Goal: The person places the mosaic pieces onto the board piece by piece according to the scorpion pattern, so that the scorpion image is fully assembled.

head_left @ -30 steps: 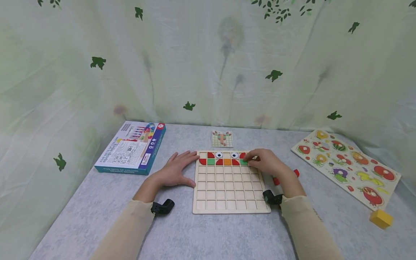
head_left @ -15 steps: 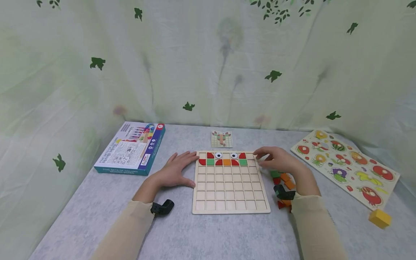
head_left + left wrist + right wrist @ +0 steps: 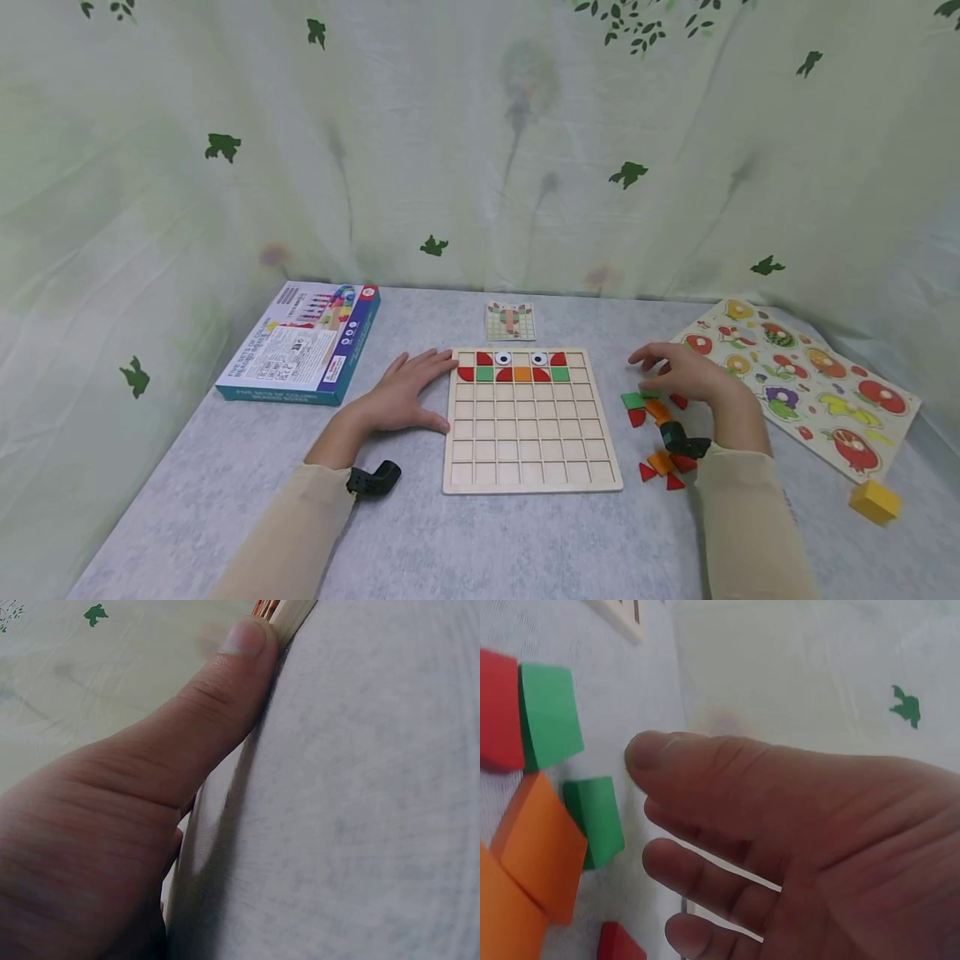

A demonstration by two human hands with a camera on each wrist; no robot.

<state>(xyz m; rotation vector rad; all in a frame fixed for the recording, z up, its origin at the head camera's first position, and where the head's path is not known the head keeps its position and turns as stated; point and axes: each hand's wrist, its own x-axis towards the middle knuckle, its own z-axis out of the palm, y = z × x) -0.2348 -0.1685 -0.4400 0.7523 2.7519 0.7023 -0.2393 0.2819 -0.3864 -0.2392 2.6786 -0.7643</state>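
My left hand point(image 3: 405, 393) rests at the left edge of the wooden grid board point(image 3: 534, 454), its thumb and fingertips touching the rim. Across the board's top two rows lie red, green, orange and eye-printed tiles, among them an orange tile point(image 3: 522, 375). To the right of the board my right hand point(image 3: 688, 372) hovers over loose tiles, its fingers relaxed and holding nothing. In the right wrist view a green tile point(image 3: 600, 822), another green tile point(image 3: 552, 714), an orange tile point(image 3: 544, 844) and a red tile point(image 3: 499, 711) lie near the fingertips.
A pattern card point(image 3: 511, 322) lies behind the board. At the left is a boxed game point(image 3: 300, 343). A fruit puzzle board point(image 3: 806, 367) and a yellow block point(image 3: 875, 502) are at the right. More red triangles point(image 3: 676, 482) lie near the right wrist.
My right hand has left the green tile at the board's second row and moved right, over the loose tiles. The left hand stays at the board's edge.
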